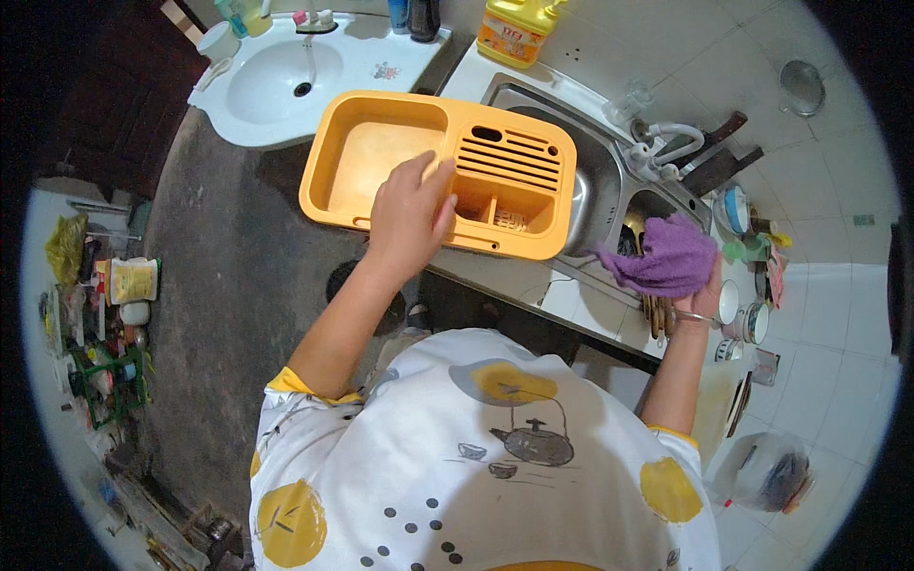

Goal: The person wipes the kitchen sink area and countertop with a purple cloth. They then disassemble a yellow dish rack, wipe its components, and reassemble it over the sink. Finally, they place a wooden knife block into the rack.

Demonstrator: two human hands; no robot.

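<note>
An orange plastic drainer caddy (381, 103) lies across the front left of the sink, its left part reaching out past the counter. It has one large tray, a slotted section and small divided compartments. My left hand (411, 209) is over its middle, fingers stretched and apart; whether the fingertips touch the caddy I cannot tell. On the right, my right hand (703, 293) grips a purple cloth (671, 259), which hangs over the small sink basin and hides most of the fingers.
A steel sink (595, 195) with a white faucet (671, 143) sits behind the caddy. Two dark knives (719, 167) stand near it. Bowls (754, 322) line the right side. A yellow detergent jug (514, 33) and a white washbasin (286, 81) are at the back.
</note>
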